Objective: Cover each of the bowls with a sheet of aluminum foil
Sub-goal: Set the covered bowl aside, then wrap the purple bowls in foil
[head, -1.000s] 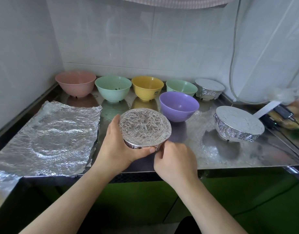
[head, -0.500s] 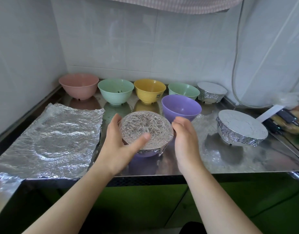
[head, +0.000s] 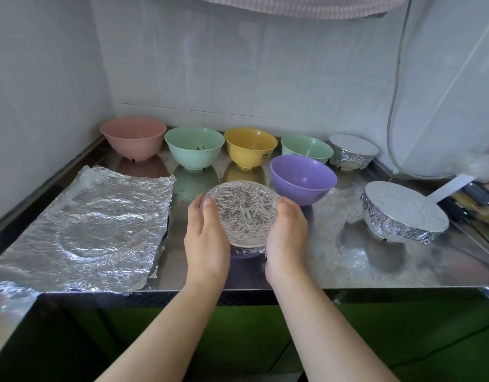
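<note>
A purple bowl topped with crinkled foil (head: 242, 213) stands at the counter's middle front. My left hand (head: 206, 238) grips its left side, thumb on the foil's edge. My right hand (head: 286, 232) cups its right side, fingers curled round the rim. Uncovered bowls stand behind: pink (head: 133, 137), mint green (head: 193, 147), yellow (head: 250, 147), pale green (head: 306, 148) and purple (head: 302, 179). Two foil-covered bowls sit to the right, one at the back (head: 352, 151) and one nearer (head: 403, 215). A flat stack of foil sheets (head: 83, 230) lies on the left.
The steel counter (head: 334, 260) ends at a front edge just under my wrists. Tiled walls close the left and back. A cable hangs at the right wall, and a white handle with dark devices (head: 469, 194) lies at the far right.
My left thumb moved from across the foil top to its left edge. My right hand slid from the far right rim down round the bowl's right side and now cups it.
</note>
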The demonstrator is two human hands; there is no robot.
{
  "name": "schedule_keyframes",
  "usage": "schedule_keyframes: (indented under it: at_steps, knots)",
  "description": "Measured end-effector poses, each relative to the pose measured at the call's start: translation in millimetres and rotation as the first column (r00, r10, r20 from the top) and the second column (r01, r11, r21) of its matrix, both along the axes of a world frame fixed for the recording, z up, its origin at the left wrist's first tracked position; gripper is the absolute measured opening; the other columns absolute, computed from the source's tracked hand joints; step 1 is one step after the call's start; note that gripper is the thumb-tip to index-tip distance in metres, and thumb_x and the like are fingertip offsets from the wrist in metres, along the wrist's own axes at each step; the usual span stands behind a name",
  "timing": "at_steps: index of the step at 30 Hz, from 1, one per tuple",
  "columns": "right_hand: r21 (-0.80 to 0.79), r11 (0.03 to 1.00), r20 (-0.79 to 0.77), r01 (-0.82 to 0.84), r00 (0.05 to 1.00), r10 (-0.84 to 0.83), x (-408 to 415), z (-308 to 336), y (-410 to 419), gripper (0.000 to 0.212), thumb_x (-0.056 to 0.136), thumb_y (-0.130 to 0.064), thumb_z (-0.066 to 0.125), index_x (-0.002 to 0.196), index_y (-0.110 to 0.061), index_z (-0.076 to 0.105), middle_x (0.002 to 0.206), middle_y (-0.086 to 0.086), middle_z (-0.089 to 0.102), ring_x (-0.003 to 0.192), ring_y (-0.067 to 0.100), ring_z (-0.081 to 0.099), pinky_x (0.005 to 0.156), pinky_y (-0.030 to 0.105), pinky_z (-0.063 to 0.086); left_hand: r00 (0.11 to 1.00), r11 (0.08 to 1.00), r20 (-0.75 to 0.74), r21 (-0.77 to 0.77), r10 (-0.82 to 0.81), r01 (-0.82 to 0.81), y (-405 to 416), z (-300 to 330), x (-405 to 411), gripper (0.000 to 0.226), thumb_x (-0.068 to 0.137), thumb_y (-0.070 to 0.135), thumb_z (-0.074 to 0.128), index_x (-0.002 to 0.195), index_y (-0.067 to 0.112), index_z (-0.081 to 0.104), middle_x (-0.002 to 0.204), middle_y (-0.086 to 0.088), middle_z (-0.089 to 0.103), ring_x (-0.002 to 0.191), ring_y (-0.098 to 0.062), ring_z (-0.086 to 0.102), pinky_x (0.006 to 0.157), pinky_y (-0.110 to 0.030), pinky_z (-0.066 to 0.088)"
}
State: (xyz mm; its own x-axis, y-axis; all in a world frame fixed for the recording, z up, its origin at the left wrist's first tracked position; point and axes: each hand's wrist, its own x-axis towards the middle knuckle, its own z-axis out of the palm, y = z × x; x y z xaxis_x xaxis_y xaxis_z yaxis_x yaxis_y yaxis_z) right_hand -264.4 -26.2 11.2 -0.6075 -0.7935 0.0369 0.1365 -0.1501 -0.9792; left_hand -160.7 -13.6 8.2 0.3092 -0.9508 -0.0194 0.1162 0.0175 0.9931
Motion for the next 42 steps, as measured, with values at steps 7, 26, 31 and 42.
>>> schedule_keyframes:
  at_steps: [7,26,31,42]
  knots:
    - [0.026,0.981,0.048,-0.194,0.98,0.193,-17,-3,-2,0.023,0.077,-0.053,0.066,0.098,-0.05,0.076,0.122,-0.002,0.076,0.121,0.022,0.069,0.113,0.054,0.049,0.957,0.969,0.154,0.0,-0.245,0.248,21,8,23,0.042,0.109,0.051,0.043,0.151,0.047,0.037,0.122,0.039,0.05,0.107,0.023,0.044,0.092,-0.005,0.028]
    - [0.242,0.912,-0.401,-0.33,0.822,0.404,-33,3,28,0.082,0.106,-0.055,0.052,0.17,-0.023,0.013,0.176,-0.009,0.014,0.161,0.009,0.015,0.133,0.045,0.016,0.663,0.939,0.704,0.017,-0.255,0.343,27,-16,60,0.043,0.083,0.033,0.079,0.121,0.042,0.06,0.115,0.018,0.066,0.104,-0.001,0.064,0.092,-0.028,0.052]
    - [0.272,0.938,-0.638,-0.216,0.689,0.344,-51,29,23,0.066,0.105,-0.055,0.053,0.162,-0.025,0.037,0.167,-0.008,0.034,0.157,0.011,0.026,0.12,0.03,0.022,0.82,0.918,0.45,0.0,-0.354,0.396,22,-9,74,0.087,0.058,0.043,0.07,0.142,0.028,0.052,0.132,0.017,0.067,0.123,0.0,0.063,0.111,-0.04,0.05]
    - [0.408,0.886,-0.698,-0.219,0.551,0.457,-29,38,-5,0.054,0.114,-0.045,0.038,0.161,-0.019,0.045,0.168,-0.005,0.041,0.156,0.011,0.032,0.119,0.023,0.021,0.717,0.927,0.666,-0.102,-0.205,0.36,22,-4,64,0.072,0.079,0.049,0.088,0.14,0.037,0.052,0.105,0.045,0.055,0.096,0.023,0.054,0.077,0.007,0.034]
